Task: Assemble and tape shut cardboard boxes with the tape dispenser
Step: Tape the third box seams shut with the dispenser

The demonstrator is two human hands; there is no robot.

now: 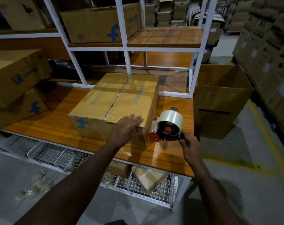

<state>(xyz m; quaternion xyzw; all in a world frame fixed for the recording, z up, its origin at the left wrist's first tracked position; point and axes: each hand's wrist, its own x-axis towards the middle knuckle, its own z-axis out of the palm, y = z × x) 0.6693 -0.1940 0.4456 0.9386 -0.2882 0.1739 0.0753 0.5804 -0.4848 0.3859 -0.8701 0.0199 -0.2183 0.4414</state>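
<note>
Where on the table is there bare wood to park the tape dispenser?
Bare wood lies left of the taped box, between it and the stacked boxes, and right of it, between the tape dispenser and the white rack foot. The near right corner is crowded: left hand on the box, right hand gripping the dispenser.

The closed brown cardboard box (115, 104), its top seam taped, lies on the wooden table (48, 127); the red tape dispenser (167, 127) with a clear roll is just beside it.

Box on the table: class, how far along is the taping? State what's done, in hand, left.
Done: the box is folded shut, with tape along its top seam. In hand: the left hand presses its near corner; the right hand grips the dispenser beside it. Left: probably finishing that end strip.
</note>
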